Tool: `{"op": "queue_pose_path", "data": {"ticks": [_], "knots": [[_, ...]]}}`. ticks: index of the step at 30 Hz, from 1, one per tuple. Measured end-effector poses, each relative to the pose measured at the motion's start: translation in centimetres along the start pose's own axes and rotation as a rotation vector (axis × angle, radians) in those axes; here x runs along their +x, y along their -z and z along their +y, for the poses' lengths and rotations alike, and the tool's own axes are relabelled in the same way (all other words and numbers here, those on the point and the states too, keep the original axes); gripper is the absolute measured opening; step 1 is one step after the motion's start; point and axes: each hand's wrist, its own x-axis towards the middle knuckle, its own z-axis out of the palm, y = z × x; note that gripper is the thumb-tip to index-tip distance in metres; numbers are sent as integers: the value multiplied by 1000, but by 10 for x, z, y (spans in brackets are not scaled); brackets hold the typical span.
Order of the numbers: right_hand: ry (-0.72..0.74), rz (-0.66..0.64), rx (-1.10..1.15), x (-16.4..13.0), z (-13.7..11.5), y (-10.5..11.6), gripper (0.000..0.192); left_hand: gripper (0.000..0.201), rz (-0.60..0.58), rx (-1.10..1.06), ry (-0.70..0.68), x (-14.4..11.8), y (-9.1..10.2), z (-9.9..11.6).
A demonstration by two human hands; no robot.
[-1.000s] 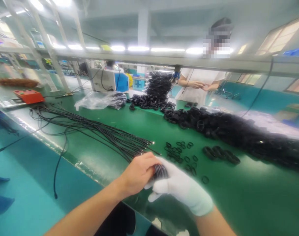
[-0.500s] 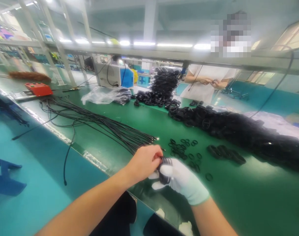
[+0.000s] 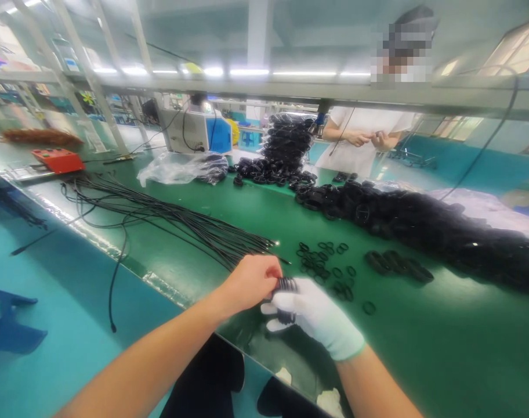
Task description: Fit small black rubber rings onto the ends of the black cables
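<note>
My right hand [image 3: 319, 316], in a white glove, is closed around a stack of black rings [image 3: 287, 284] above the near edge of the green table. Bare and bent at the fingers, my left hand [image 3: 249, 283] pinches at the left end of that stack; its fingertips are partly hidden. Just beyond both hands lie loose black rings [image 3: 315, 273], scattered on the tabletop. To the left, a bundle of black cables [image 3: 190, 223] stretches toward my left hand. A short row of larger black rings [image 3: 397, 264] rests farther right.
A long heap of black rings [image 3: 416, 226] runs along the far side, with a taller stack [image 3: 288, 139] behind. A plastic bag [image 3: 164, 168], a red control box [image 3: 59, 161] and a grey-blue machine [image 3: 188, 130] stand left. Across the table, a person [image 3: 364, 136] handles something small.
Both hands have shifted slightly left in the picture with the ring stack between them, and the whole view has shifted a little. The hold on the stack looks much the same.
</note>
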Motion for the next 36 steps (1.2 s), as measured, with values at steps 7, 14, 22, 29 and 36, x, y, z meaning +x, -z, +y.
{"op": "queue_pose_path", "data": {"ticks": [7, 14, 22, 29, 36], "knots": [[45, 62, -91, -2, -4, -3, 28, 18, 58, -187, 161, -4, -12, -4], [-2, -42, -71, 0, 0, -1, 23, 8, 53, -97, 115, -6, -21, -2], [-16, 8, 31, 3, 2, -5, 26, 10, -33, -47, 35, -1, -7, 5], [12, 87, -113, 3, 1, -13, 16, 14, 43, -9, -7, -6, -10, 0], [-15, 12, 70, 5, 11, -8, 31, 20, 98, 19, -130, -5, -11, -5]]}}
